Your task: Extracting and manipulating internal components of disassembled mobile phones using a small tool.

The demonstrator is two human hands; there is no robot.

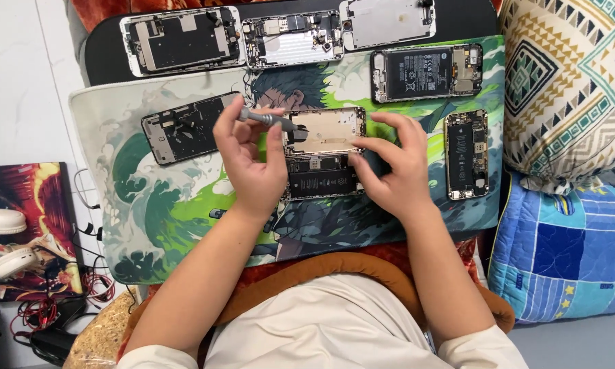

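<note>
My left hand (251, 158) grips a small grey screwdriver (266, 119), its tip touching the upper left of an opened phone (324, 154) with a gold inner frame and a dark battery part below. My right hand (394, 166) rests on that phone's right edge, fingers spread along it, steadying it. The phone lies in the middle of a green and white illustrated desk mat (150, 205).
Several other opened phones lie around: one left of my hands (181, 126), three along the top (181, 39), (292, 37), (388, 22), two at the right (427, 72), (467, 154). Patterned cushions (567, 89) stand to the right. White headphones (3, 239) and cables (54, 307) lie at the left.
</note>
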